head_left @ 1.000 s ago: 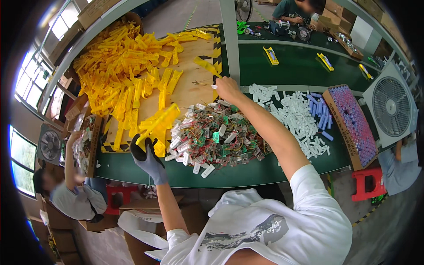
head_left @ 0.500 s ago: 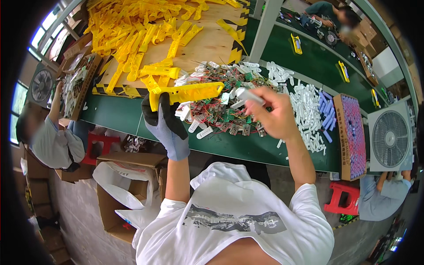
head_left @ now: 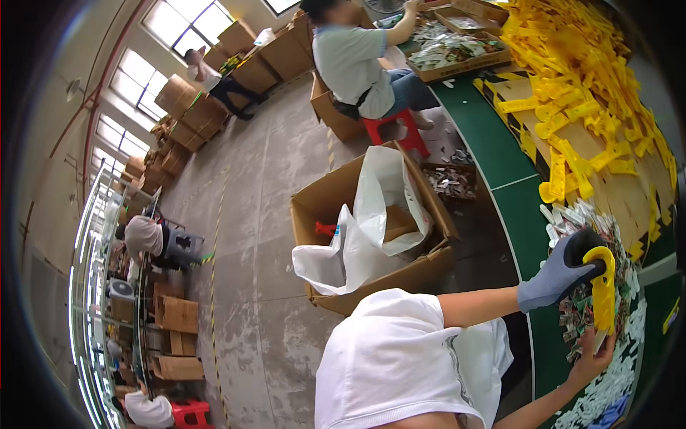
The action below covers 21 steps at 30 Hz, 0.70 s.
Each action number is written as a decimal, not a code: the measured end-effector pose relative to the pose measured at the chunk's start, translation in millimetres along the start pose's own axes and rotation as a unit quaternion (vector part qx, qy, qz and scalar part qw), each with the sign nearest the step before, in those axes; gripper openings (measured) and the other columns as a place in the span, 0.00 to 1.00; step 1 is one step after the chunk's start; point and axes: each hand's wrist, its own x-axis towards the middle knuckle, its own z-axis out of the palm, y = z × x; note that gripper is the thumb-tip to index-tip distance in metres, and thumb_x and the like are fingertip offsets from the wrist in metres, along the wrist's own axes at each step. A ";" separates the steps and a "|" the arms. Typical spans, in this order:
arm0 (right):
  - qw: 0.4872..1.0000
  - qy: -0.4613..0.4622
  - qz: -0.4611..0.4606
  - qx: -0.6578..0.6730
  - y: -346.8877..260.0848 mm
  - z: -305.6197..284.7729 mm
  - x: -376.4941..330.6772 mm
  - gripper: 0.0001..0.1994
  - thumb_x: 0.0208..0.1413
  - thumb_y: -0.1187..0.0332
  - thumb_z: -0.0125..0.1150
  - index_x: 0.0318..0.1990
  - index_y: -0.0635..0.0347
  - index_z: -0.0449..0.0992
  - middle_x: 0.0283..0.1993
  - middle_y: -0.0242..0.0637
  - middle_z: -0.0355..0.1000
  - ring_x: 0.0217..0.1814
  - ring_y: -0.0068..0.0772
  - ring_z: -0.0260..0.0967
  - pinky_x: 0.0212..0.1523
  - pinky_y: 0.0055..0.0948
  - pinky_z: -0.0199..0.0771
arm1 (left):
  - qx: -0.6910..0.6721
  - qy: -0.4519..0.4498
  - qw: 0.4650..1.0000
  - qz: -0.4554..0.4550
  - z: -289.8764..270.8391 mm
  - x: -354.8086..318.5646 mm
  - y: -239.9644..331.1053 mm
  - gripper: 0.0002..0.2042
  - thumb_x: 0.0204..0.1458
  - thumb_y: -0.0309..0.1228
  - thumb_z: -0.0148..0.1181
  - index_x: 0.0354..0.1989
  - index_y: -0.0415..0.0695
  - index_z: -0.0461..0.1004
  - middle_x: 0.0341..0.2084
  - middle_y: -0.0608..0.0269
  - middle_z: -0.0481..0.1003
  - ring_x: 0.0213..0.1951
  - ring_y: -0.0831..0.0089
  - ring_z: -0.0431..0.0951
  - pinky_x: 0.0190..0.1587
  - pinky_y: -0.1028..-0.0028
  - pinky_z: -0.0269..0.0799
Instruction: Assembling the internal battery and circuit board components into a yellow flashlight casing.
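At the right of the view, my left hand point(head_left: 561, 273), in a grey-and-black glove, grips a long yellow plastic part point(head_left: 604, 299) with a hooked upper end. My bare right hand point(head_left: 590, 363) is at the part's lower end, its fingers closed on a small white plastic piece point(head_left: 600, 337). Whether that piece touches the yellow part I cannot tell. Beneath my hands lies a heap of small circuit boards point(head_left: 570, 320) with wires. White plastic pieces point(head_left: 623, 361) are spread beside it, and more of them lie above my glove.
Yellow parts point(head_left: 593, 50) are heaped on a wooden board farther along the green table point(head_left: 516, 207). A cardboard box point(head_left: 314, 207) with a white bag point(head_left: 386, 189) stands on the floor. Nearby, a co-worker point(head_left: 354, 68) sits on a red stool point(head_left: 396, 132) by a parts tray point(head_left: 468, 66).
The view has swung left, so my hands and the table now appear at the right. My right hand has brought the white piece to the end of the yellow part.
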 end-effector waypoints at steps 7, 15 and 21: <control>0.996 -0.056 0.040 0.054 -19.2 10.9 12.6 0.54 0.29 0.30 0.67 0.60 0.63 0.64 0.38 0.34 0.73 0.35 0.20 0.72 0.37 0.18 0.72 | 0.060 -0.039 0.995 -0.066 -10.4 -1.9 18.3 0.13 0.51 0.32 0.61 0.41 0.40 0.67 0.32 0.68 0.70 0.34 0.83 0.68 0.39 0.81 0.66; 0.976 -0.075 0.025 0.205 2.9 26.5 -5.9 0.48 0.29 0.36 0.73 0.50 0.73 0.71 0.46 0.38 0.72 0.46 0.26 0.71 0.46 0.24 0.71 | -0.032 -0.004 0.980 -0.195 -19.9 2.2 -12.2 0.16 0.53 0.31 0.59 0.48 0.39 0.67 0.36 0.64 0.73 0.33 0.80 0.77 0.30 0.82 0.74; 0.963 -0.100 0.083 0.234 -30.5 46.5 -19.7 0.32 0.37 0.53 0.77 0.42 0.72 0.75 0.34 0.28 0.71 0.33 0.15 0.64 0.35 0.16 0.61 | -0.049 0.040 0.950 -0.306 -37.2 9.1 -60.6 0.12 0.55 0.36 0.56 0.42 0.43 0.68 0.30 0.65 0.73 0.31 0.75 0.76 0.36 0.74 0.73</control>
